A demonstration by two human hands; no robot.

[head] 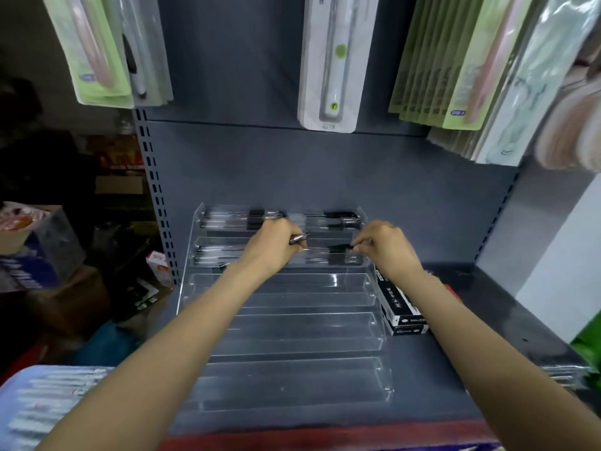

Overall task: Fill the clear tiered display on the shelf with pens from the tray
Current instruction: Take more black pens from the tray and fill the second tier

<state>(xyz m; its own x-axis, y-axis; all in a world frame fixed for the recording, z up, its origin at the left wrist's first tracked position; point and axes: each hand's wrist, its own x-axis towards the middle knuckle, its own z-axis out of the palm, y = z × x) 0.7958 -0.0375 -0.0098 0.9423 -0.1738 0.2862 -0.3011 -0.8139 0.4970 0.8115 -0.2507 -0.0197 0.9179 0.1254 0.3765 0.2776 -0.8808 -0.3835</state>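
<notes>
The clear tiered display (292, 323) stood on the grey shelf (455, 369), its lower tiers bare. Pens (338, 219) lay crosswise in its top two tiers. The tray (22, 385) of pens sat at the lower left, blurred, its pens lying side by side.

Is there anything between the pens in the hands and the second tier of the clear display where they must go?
Nothing visible. The left hand and right hand hold pens directly over the second tier of the clear display, which already holds some pens.
</notes>
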